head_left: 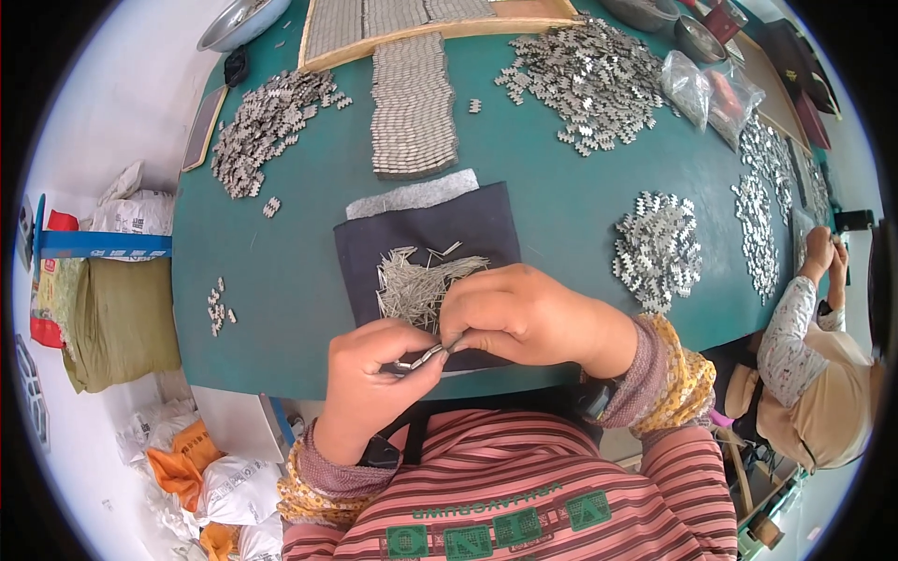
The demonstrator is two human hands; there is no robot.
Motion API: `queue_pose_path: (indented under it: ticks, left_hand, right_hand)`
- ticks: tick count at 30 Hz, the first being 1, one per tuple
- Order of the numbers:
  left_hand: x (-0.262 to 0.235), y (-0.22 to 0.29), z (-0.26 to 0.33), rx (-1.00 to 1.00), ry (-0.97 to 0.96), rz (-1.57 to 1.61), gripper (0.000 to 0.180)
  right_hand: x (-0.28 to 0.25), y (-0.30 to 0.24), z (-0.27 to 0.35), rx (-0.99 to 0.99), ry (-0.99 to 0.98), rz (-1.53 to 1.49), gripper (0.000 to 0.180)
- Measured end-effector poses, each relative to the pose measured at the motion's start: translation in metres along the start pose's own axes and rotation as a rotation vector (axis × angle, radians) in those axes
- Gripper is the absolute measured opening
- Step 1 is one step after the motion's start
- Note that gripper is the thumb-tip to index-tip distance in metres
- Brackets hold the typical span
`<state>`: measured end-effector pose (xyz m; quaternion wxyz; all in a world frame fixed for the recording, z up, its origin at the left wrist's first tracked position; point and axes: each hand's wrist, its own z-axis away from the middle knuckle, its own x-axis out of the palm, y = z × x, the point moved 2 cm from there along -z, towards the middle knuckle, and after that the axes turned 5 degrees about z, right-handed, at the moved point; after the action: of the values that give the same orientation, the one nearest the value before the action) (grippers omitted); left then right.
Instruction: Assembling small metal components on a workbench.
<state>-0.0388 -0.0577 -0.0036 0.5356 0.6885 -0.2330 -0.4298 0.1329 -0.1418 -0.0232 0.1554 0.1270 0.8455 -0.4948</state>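
My left hand is closed around a short strip of small metal links, held just above the table's near edge. My right hand pinches at the strip's right end, thumb against fingers; whatever is between those fingertips is hidden. Directly behind the hands lies a loose heap of thin metal pins. Under the heap is a dark cloth, with a light grey cloth showing past its far edge.
Heaps of toothed metal links lie at the far left, far right and right. Stacked link rows meet a wooden tray. A few small pieces sit left. Another person works at right.
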Motion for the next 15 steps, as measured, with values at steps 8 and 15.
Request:
queue_pose_path:
  ticks: [8,15]
  left_hand:
    - [-0.0027,0.0037,-0.0006,0.037,-0.014,-0.001,0.008]
    - [-0.004,0.0077,-0.0013,0.041,-0.04,0.025,0.009]
  right_hand:
    - [-0.0019,-0.0005,0.002,0.062,0.059,-0.099,0.017]
    - [-0.0051,-0.0027,0.0014,0.001,0.049,-0.089,0.013]
